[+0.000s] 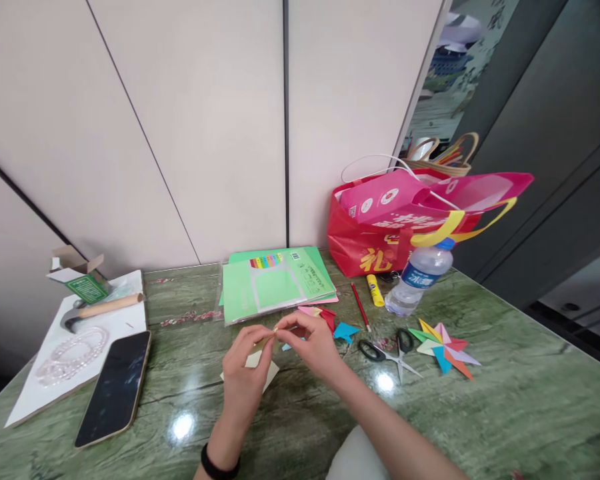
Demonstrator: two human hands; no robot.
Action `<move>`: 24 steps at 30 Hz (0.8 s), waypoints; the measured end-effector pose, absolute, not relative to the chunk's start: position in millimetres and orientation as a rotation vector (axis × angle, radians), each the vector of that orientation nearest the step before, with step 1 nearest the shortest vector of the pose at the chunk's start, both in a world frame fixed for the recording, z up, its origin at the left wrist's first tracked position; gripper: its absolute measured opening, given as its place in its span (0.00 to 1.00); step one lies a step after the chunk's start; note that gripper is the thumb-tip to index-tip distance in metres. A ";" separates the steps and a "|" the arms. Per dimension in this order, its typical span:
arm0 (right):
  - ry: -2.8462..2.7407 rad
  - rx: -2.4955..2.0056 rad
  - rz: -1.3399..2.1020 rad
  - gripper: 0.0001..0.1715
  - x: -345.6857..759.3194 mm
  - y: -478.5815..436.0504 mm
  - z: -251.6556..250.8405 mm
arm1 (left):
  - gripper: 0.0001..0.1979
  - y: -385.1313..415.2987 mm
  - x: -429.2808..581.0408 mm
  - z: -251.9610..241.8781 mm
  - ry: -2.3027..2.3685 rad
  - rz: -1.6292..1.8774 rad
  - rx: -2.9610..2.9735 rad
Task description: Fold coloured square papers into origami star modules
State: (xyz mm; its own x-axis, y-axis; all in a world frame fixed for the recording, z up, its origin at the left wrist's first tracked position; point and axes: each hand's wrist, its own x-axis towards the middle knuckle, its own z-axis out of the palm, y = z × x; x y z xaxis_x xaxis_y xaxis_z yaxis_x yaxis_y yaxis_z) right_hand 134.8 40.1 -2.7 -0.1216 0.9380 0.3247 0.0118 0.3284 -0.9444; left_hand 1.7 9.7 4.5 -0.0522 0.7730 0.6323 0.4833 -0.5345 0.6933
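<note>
Thumb and fingers of my left hand (247,360) pinch a small folded piece of tan paper (261,344) above the table. At the paper's upper edge, the fingertips of my right hand (310,343) meet those of the left and grip it too. Fingers hide much of its shape. Beneath my left hand lies a cream paper sheet (271,377), partly covered. Just beyond my right hand are folded red paper (329,319) and folded blue paper (346,331). To the right, black-handled scissors (393,357) lie spread beside a multicoloured paper star (444,347).
Green paper packs (275,283) lie at the back. A red pencil (361,307), glue stick (375,291), water bottle (420,277) and red bag (370,233) stand or lie right. At left are a phone (115,387), white board (30,400), sickle (107,308), beads (75,353) and small box (87,283).
</note>
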 end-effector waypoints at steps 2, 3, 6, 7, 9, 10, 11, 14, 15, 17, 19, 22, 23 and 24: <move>-1.468 -0.910 1.031 0.04 135.3 40.2 -1.2 | 0.03 9.8 1.2 4.2 1.352 1.622 1.994; -1.471 -0.900 1.027 0.04 135.3 40.0 -0.3 | 0.03 9.7 1.0 3.6 1.358 1.629 2.014; -1.474 -0.900 0.991 0.04 134.6 39.0 1.5 | 0.05 9.5 0.9 0.6 1.385 1.672 2.106; -1.469 -0.908 0.990 0.04 134.0 38.7 1.6 | 0.06 9.5 0.9 -0.7 1.390 1.691 2.147; -1.435 -0.913 1.048 0.05 132.2 38.2 1.1 | 0.08 9.6 0.8 -3.6 1.389 1.720 2.235; -1.408 -0.905 1.103 0.05 131.2 38.0 0.7 | 0.09 9.7 0.5 -5.0 1.387 1.730 2.280; -1.378 -0.891 1.163 0.06 130.1 37.9 0.3 | 0.10 9.8 0.0 -6.5 1.389 1.740 2.323; -1.297 -0.856 1.276 0.05 127.3 37.8 -0.3 | 0.11 10.1 -2.1 -10.3 1.426 1.774 2.431; -1.275 -0.850 1.287 0.05 126.8 37.9 -0.3 | 0.12 10.2 -2.8 -11.1 1.433 1.778 2.462; -1.239 -0.838 1.308 0.05 126.5 37.9 0.1 | 0.12 10.1 -3.9 -11.7 1.435 1.762 2.516; -1.212 -0.825 1.336 0.06 126.8 37.9 0.8 | 0.11 9.9 -4.3 -11.5 1.438 1.742 2.556; -1.194 -0.806 1.374 0.07 127.9 37.8 1.7 | 0.10 9.7 -3.5 -10.6 1.460 1.748 2.598; -1.196 -0.802 1.379 0.08 128.2 37.8 1.9 | 0.10 9.7 -3.1 -10.5 1.460 1.762 2.608; -1.199 -0.798 1.383 0.08 128.4 37.8 2.0 | 0.10 9.8 -2.7 -10.4 1.456 1.782 2.617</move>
